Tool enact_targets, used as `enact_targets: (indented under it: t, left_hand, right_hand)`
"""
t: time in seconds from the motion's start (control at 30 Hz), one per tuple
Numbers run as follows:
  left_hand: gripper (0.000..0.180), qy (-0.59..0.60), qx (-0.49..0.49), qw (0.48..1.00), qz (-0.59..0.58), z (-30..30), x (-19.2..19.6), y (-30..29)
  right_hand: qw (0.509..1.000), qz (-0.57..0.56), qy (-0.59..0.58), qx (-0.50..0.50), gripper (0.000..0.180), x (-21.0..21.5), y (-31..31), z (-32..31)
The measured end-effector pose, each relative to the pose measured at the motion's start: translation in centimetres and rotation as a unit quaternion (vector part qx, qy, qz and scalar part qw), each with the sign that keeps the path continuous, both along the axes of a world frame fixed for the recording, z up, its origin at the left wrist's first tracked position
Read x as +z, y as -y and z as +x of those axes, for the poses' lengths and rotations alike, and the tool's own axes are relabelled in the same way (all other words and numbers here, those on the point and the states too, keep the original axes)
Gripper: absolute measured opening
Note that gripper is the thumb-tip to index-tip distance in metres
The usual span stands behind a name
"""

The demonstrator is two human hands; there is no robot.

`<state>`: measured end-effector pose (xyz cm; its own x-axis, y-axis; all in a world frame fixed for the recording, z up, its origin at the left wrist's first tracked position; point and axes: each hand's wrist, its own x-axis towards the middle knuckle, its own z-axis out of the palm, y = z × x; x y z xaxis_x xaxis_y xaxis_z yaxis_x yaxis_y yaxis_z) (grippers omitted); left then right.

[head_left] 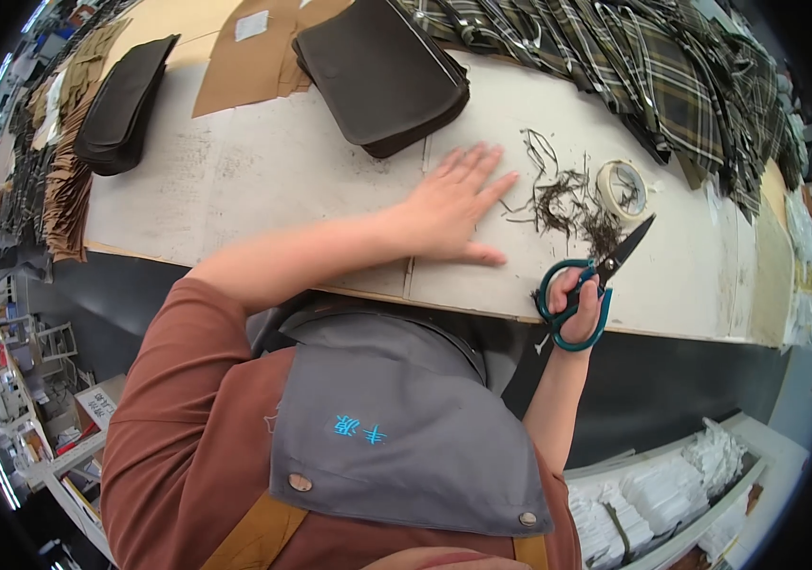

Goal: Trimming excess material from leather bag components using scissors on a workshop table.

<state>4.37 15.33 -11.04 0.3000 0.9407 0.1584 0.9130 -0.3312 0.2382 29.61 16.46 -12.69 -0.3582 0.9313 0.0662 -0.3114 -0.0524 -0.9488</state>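
Your left hand [453, 204] lies flat on the bench [264, 190], fingers spread, near side of 1 dark brown stack [382, 76]. To its right, apart from it, your right hand [579, 302] curls through the handles of the teal scissors [604, 269]; the blades seem closed, though small here. Loose threads [563, 199] lie between, beside a tape roll [605, 187].

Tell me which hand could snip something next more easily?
Probably the right hand: its fingers are in the handles of the scissors. The left hand lies spread on the table.
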Motion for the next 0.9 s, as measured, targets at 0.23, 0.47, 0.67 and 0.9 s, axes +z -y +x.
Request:
enact_targets:
  t: [0.23, 0.47, 0.67, 0.9]
  left_hand:
    - [0.071, 0.206, -0.121, 0.971, 0.031, 2.3, 3.2, -5.8]
    - [0.076, 0.019, 0.123, 0.987, 0.106, -8.3, 5.2, 0.1]
    - [0.062, 0.001, 0.146, 0.983, 0.115, -12.0, 1.1, 1.5]
    - [0.054, -0.004, 0.178, 0.984, 0.027, -12.6, 4.1, 2.4]
  right_hand:
    - [1.0, -0.004, 0.007, -0.01, 0.041, -0.1, 0.1, -0.5]
    - [0.997, -0.061, 0.046, 0.006, 0.022, -0.3, -0.4, -0.7]
    - [0.994, 0.1, 0.045, 0.028, 0.041, -8.3, -3.1, 4.1]
    - [0.973, -0.035, 0.216, -0.073, 0.045, 0.3, -3.4, 5.9]
